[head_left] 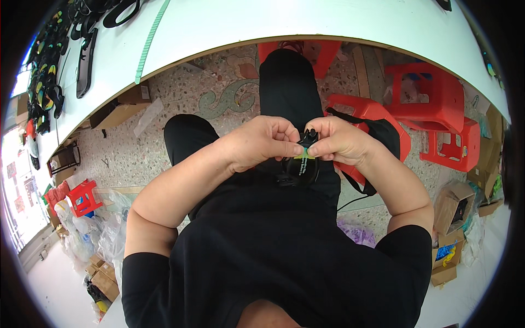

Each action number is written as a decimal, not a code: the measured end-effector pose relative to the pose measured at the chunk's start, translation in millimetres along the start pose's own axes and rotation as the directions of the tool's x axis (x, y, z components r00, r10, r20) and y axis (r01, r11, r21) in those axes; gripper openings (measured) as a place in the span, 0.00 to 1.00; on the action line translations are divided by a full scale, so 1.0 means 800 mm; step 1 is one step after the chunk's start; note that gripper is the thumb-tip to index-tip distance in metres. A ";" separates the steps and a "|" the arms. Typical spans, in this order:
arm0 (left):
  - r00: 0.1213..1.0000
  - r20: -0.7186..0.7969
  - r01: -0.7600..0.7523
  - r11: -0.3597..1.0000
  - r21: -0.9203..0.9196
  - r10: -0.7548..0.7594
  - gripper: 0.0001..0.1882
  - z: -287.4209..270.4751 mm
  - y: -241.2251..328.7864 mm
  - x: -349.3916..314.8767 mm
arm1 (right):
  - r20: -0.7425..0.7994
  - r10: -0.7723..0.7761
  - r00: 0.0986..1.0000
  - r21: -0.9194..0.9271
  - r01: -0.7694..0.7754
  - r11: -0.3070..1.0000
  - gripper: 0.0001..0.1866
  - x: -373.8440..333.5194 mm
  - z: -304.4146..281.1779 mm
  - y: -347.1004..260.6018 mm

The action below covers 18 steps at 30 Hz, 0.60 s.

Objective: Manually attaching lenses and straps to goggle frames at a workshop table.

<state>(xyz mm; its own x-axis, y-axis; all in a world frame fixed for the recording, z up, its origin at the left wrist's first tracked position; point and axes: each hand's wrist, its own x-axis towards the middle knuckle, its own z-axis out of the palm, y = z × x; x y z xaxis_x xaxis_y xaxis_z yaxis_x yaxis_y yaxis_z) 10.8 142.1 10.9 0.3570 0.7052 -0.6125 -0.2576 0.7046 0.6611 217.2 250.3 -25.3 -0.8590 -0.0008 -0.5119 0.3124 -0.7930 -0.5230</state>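
Observation:
Above my lap, my left hand [268,138] and my right hand [340,139] meet at a small black item [302,171] with pale printing and a yellow-green part at its top. Both thumbs press near that coloured part, side by side, and the fingers curl in behind. A black looped end stands up between the two hands. The item's lower part hangs against my black clothing, so its outline is hard to make out. What the curled fingers grip at the back is hidden.
Ahead curves the edge of a white table [229,22], with a green strip [151,44] and many black pieces with coloured parts [46,82] at its left. Red stools [426,93] stand at the right. Cardboard boxes [104,281] and plastic bags [112,235] lie at the lower left.

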 end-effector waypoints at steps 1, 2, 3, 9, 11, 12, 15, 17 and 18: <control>1.000 -0.023 -0.014 0.997 0.078 0.016 0.07 0.001 0.002 -0.001 | -0.023 -0.008 1.000 -0.032 0.008 0.999 0.08 -0.001 0.000 -0.001; 1.000 -0.023 -0.016 0.997 0.077 0.018 0.07 0.003 0.002 -0.002 | -0.024 -0.007 1.000 -0.034 0.007 0.999 0.08 -0.001 0.001 -0.001; 0.998 -0.061 -0.016 0.990 0.143 0.024 0.07 0.005 0.003 -0.002 | -0.060 -0.020 0.998 -0.063 0.016 0.998 0.09 -0.002 0.002 -0.001; 0.974 -0.202 -0.028 0.931 0.364 0.108 0.07 0.014 -0.002 -0.004 | -0.208 -0.133 0.969 -0.118 0.110 0.987 0.11 -0.010 0.013 0.009; 0.957 -0.239 -0.051 0.905 0.423 0.165 0.07 0.016 -0.009 -0.003 | -0.212 -0.161 0.964 -0.086 0.145 0.986 0.11 -0.011 0.020 0.020; 0.938 -0.274 -0.071 0.890 0.451 0.214 0.07 0.016 -0.013 -0.004 | -0.318 -0.304 0.898 -0.187 0.255 0.949 0.12 -0.010 0.030 0.028; 0.888 -0.328 -0.116 0.847 0.518 0.323 0.10 0.020 -0.022 -0.009 | -0.429 -0.639 0.639 -0.589 0.338 0.734 0.21 -0.015 0.058 0.068; 0.877 -0.344 -0.116 0.843 0.525 0.335 0.07 0.028 -0.024 -0.020 | -0.446 -0.718 0.533 -0.656 0.351 0.668 0.24 -0.019 0.073 0.090; 0.875 -0.347 -0.117 0.843 0.525 0.337 0.07 0.029 -0.033 -0.025 | -0.467 -0.718 0.515 -0.627 0.380 0.680 0.25 -0.021 0.080 0.095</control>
<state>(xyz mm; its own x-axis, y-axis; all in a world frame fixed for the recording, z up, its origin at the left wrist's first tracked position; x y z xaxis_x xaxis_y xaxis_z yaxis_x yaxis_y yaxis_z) 31.2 107.8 15.4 -0.0854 0.8820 -0.4634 0.2126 0.4706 0.8564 229.3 150.9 -13.3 -0.4777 0.8539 -0.2067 0.1401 -0.1582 -0.9774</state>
